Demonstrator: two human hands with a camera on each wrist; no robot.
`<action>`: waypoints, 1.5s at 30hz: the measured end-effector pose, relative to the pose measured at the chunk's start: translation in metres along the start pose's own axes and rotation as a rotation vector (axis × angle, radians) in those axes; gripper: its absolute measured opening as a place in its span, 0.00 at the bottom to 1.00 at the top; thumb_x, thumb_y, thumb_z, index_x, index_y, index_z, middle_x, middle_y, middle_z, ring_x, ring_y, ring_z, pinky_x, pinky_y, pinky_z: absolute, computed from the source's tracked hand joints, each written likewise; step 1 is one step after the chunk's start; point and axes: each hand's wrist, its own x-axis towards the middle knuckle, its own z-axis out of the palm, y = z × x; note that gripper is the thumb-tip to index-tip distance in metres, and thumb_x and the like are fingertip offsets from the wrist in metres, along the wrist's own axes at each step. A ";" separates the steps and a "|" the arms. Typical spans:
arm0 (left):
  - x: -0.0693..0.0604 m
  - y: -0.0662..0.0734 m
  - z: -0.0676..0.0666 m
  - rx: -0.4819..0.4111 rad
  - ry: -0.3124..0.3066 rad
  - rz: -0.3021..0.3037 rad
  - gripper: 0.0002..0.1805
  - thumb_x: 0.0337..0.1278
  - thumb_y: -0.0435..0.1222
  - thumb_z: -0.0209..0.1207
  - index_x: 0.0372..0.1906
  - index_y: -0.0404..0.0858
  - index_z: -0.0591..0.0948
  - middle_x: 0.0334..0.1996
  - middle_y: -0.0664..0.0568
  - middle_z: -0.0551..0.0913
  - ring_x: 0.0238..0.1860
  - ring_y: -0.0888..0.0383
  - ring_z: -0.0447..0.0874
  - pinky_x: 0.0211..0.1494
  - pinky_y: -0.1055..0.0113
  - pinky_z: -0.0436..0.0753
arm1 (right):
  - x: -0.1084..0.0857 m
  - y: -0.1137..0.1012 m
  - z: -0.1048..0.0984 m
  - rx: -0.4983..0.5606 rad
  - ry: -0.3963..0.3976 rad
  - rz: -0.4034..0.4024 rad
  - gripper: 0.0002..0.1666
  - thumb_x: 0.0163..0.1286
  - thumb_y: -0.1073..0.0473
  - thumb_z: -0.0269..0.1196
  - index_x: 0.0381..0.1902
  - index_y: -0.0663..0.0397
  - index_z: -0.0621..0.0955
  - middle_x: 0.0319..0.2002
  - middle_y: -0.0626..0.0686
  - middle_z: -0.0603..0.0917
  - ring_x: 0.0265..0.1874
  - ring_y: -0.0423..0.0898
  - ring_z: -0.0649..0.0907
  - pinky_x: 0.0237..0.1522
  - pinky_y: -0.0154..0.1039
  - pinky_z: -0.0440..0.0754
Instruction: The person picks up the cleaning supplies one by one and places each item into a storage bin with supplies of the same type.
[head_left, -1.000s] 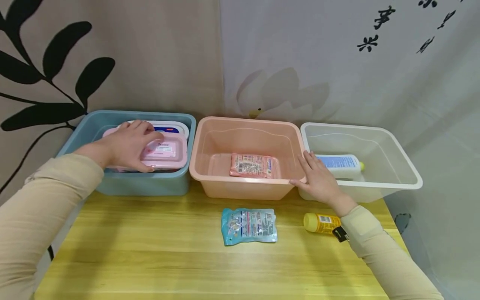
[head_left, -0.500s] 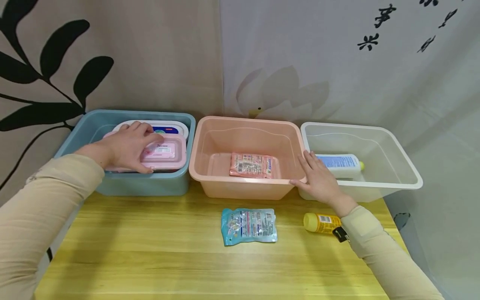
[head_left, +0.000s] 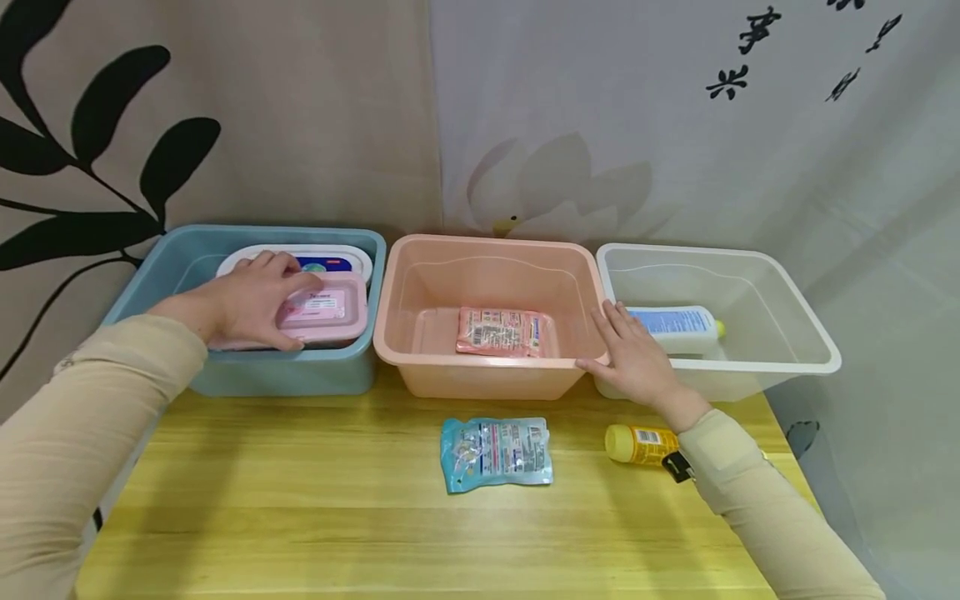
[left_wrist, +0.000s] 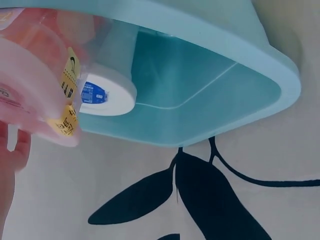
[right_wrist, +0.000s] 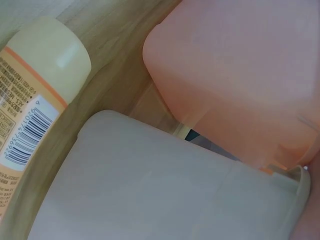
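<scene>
In the head view the left hand [head_left: 251, 298] grips a pink lidded pack [head_left: 330, 308] inside the blue bin [head_left: 288, 375], thumb at its near side and fingers bent over its top. The left wrist view shows fingertips [left_wrist: 20, 150] against the pink pack [left_wrist: 30, 80], with a white-lidded pack [left_wrist: 112, 92] beside it. The right hand [head_left: 637, 358], fingers spread and fairly straight, rests where the rims of the peach bin [head_left: 487, 379] and the white bin [head_left: 750, 367] meet. It holds nothing.
A pink packet [head_left: 501, 332] lies in the peach bin, a white bottle [head_left: 678, 329] in the white one. On the wooden table [head_left: 337, 517] are a blue pouch [head_left: 497, 454] and a yellow bottle [head_left: 641, 445], the latter beside the right wrist. A curtain [head_left: 315, 117] hangs behind.
The head view has shifted slightly. Both hands keep their places, the left on the pink pack and the right at the bin rims.
</scene>
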 end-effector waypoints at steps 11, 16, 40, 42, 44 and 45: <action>-0.002 -0.008 0.015 -0.114 0.006 -0.009 0.49 0.31 0.59 0.70 0.66 0.52 0.65 0.58 0.42 0.65 0.55 0.45 0.62 0.54 0.38 0.72 | -0.001 -0.002 -0.001 -0.004 -0.005 -0.001 0.51 0.66 0.33 0.51 0.73 0.61 0.51 0.73 0.65 0.46 0.73 0.62 0.48 0.72 0.58 0.49; -0.005 -0.013 0.019 -0.136 0.021 0.040 0.43 0.39 0.58 0.66 0.65 0.49 0.69 0.60 0.40 0.66 0.58 0.42 0.64 0.56 0.35 0.70 | -0.001 -0.001 -0.001 -0.005 -0.002 0.001 0.51 0.66 0.33 0.51 0.73 0.61 0.51 0.73 0.65 0.46 0.73 0.62 0.48 0.72 0.56 0.48; -0.008 0.011 -0.006 -0.055 0.128 -0.009 0.41 0.53 0.56 0.57 0.70 0.44 0.61 0.71 0.39 0.57 0.70 0.35 0.46 0.67 0.32 0.46 | 0.001 0.001 -0.004 0.007 -0.012 -0.001 0.52 0.66 0.32 0.50 0.73 0.60 0.50 0.73 0.65 0.46 0.73 0.63 0.47 0.71 0.59 0.49; -0.006 0.017 -0.005 -0.077 0.133 0.000 0.42 0.54 0.56 0.56 0.71 0.45 0.59 0.71 0.40 0.56 0.71 0.35 0.45 0.68 0.32 0.43 | 0.001 0.001 -0.004 0.008 -0.007 -0.003 0.52 0.66 0.32 0.50 0.73 0.60 0.50 0.73 0.65 0.46 0.73 0.63 0.47 0.71 0.59 0.50; -0.004 0.024 -0.003 -0.100 0.143 0.001 0.42 0.54 0.57 0.55 0.72 0.45 0.58 0.72 0.40 0.55 0.71 0.35 0.43 0.68 0.32 0.41 | 0.001 0.001 -0.004 0.004 0.001 -0.007 0.52 0.66 0.32 0.51 0.73 0.60 0.51 0.73 0.66 0.47 0.72 0.63 0.48 0.71 0.59 0.51; -0.003 0.027 -0.002 -0.113 0.146 -0.001 0.42 0.55 0.57 0.55 0.72 0.46 0.57 0.72 0.41 0.55 0.72 0.35 0.43 0.68 0.32 0.40 | 0.001 0.000 -0.004 0.004 0.003 -0.007 0.51 0.66 0.32 0.51 0.73 0.60 0.51 0.73 0.66 0.47 0.72 0.63 0.48 0.71 0.59 0.51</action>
